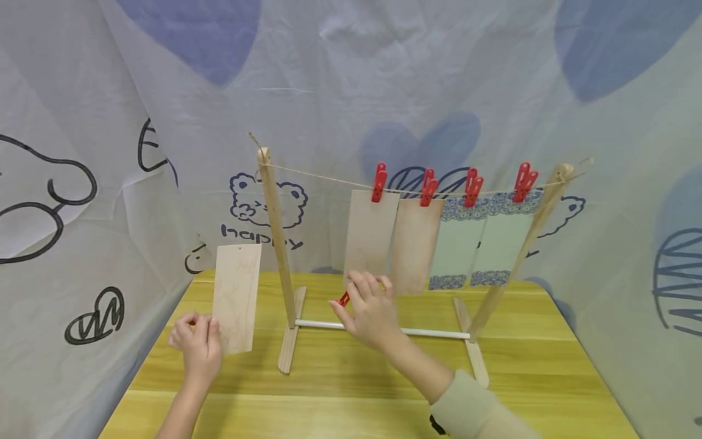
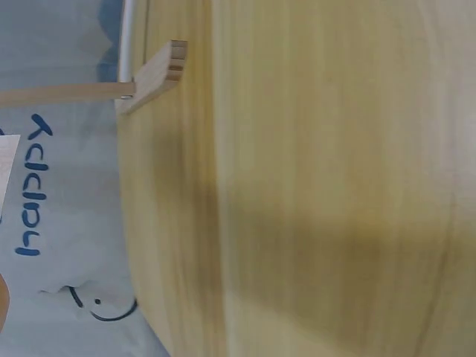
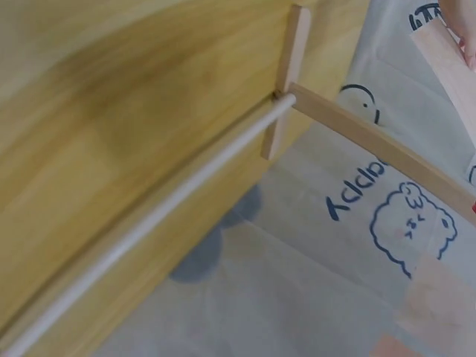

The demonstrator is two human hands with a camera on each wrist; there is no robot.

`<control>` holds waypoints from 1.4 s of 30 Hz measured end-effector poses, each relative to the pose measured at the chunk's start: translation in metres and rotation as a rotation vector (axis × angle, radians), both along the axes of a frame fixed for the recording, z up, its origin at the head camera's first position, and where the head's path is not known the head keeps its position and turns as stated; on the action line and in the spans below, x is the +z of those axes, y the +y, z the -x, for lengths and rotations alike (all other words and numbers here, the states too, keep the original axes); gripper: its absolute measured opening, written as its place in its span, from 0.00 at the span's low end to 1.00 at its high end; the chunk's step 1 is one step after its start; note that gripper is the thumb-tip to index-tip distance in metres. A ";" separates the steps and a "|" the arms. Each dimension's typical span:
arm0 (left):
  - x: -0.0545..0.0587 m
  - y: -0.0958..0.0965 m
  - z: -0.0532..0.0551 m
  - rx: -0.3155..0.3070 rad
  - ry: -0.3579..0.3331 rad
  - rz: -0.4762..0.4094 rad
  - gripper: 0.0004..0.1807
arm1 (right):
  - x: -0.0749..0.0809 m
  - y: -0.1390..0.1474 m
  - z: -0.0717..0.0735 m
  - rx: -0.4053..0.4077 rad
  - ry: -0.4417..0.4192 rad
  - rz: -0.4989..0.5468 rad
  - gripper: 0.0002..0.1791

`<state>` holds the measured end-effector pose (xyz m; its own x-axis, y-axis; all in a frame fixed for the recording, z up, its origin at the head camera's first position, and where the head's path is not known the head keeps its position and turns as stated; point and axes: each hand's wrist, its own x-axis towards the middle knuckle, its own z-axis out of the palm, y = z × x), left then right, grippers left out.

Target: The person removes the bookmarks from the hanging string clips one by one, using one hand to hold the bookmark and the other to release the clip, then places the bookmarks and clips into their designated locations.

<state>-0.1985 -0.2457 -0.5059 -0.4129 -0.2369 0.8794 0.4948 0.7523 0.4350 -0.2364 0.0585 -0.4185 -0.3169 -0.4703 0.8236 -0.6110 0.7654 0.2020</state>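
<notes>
My left hand [image 1: 198, 344] grips a beige paper card [image 1: 237, 299] by its lower left side, holding it upright left of a small wooden drying rack. The card has a tiny hole near its top edge. Between thumb and fingers of my right hand [image 1: 373, 314] is a red clothespin [image 1: 343, 299], in front of the rack and partly hidden by the fingers. On the string [image 1: 323, 178] hang two beige cards [image 1: 372, 231] and two pale green cards [image 1: 457, 244] with blue patterned borders, each under a red clothespin [image 1: 379, 182].
The rack's left post [image 1: 276, 244] and right post [image 1: 518, 256] stand on flat wooden feet, joined low down by a white rod [image 1: 320, 324]. Below is a yellow wood-grain table [image 1: 340, 414]. A white cloth [image 1: 329, 73] with blue hearts and line drawings hangs behind.
</notes>
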 end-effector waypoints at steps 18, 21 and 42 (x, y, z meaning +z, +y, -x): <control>-0.033 -0.018 -0.012 0.067 -0.095 -0.020 0.28 | -0.051 -0.008 -0.007 -0.034 -0.176 -0.035 0.28; -0.037 -0.022 -0.014 0.075 -0.129 -0.022 0.28 | -0.058 -0.009 -0.009 -0.054 -0.202 -0.050 0.28; -0.066 -0.050 -0.030 0.140 -0.270 -0.041 0.25 | -0.107 -0.009 -0.017 -0.151 -0.381 -0.103 0.26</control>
<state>-0.1688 -0.2956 -0.5714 -0.5910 -0.3411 0.7310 0.2500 0.7841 0.5681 -0.2189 0.0491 -0.5251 -0.6613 -0.4690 0.5854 -0.5391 0.8398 0.0638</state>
